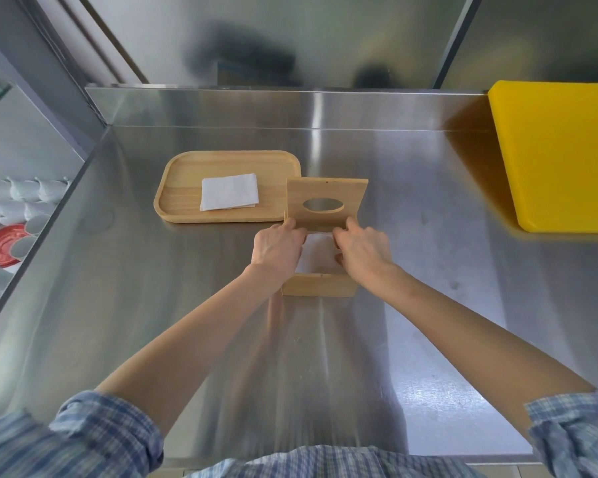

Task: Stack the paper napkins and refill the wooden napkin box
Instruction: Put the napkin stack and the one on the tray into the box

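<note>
A wooden napkin box (320,287) stands on the steel counter in the middle, its hinged lid (326,191) with an oval hole tilted up at the far side. White paper napkins (317,251) lie inside the box. My left hand (277,248) and my right hand (364,249) reach into the box from either side, fingers curled on the napkins' edges. Further left, a small stack of white napkins (229,196) rests on a wooden tray (180,186).
A yellow cutting board (563,153) lies at the right edge of the steel counter (428,270). A steel backsplash rises behind. Below the counter's left edge, white cups (21,191) and a red plate (0,248) sit on a lower shelf.
</note>
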`<control>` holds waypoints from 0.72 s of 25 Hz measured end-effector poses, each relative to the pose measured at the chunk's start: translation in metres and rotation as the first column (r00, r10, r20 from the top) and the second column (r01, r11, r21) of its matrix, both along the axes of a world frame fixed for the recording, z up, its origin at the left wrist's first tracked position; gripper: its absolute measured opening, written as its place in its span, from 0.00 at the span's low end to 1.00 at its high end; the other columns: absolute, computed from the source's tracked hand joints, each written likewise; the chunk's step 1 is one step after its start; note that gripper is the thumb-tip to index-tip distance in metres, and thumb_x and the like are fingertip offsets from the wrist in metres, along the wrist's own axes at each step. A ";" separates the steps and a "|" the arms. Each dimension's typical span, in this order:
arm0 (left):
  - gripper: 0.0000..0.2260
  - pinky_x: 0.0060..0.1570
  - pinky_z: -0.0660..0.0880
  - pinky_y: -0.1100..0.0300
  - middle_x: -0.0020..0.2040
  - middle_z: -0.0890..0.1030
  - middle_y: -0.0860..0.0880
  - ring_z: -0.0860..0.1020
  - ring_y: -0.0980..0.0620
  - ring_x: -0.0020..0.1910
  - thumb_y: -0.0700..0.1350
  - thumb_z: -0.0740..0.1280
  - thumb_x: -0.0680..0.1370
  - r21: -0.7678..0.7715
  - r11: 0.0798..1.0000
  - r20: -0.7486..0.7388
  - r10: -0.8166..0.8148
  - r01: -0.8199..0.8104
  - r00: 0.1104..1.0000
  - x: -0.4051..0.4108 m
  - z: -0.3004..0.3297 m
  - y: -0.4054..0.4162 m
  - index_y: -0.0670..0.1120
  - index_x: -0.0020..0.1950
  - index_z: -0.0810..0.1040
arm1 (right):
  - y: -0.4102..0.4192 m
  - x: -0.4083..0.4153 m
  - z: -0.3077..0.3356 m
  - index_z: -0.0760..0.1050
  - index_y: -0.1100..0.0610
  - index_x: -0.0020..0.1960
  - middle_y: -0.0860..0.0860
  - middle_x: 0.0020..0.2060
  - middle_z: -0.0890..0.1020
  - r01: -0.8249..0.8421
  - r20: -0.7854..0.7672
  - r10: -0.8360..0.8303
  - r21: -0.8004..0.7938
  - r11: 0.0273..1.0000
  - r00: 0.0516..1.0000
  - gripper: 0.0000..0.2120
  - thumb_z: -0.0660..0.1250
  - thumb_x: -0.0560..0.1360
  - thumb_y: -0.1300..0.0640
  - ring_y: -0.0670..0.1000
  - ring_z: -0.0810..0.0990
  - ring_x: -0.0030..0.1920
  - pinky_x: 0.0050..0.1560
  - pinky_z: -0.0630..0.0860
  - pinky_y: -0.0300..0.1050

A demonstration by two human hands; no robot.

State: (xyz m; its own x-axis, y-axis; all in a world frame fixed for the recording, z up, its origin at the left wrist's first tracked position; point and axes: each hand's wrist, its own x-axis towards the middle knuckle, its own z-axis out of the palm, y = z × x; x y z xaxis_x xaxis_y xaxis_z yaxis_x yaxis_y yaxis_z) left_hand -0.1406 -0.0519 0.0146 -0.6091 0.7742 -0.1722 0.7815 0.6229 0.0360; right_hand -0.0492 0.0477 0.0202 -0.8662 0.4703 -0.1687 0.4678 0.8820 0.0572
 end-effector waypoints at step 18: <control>0.17 0.72 0.48 0.45 0.67 0.73 0.48 0.61 0.47 0.72 0.48 0.51 0.81 -0.266 0.921 0.152 -0.251 0.284 0.956 -0.005 -0.004 0.005 0.50 0.66 0.71 | 0.004 -0.007 -0.002 0.75 0.54 0.60 0.56 0.66 0.72 -0.077 0.299 0.117 -0.142 0.987 0.947 0.16 0.54 0.77 0.62 0.50 0.64 0.71 0.74 0.45 0.60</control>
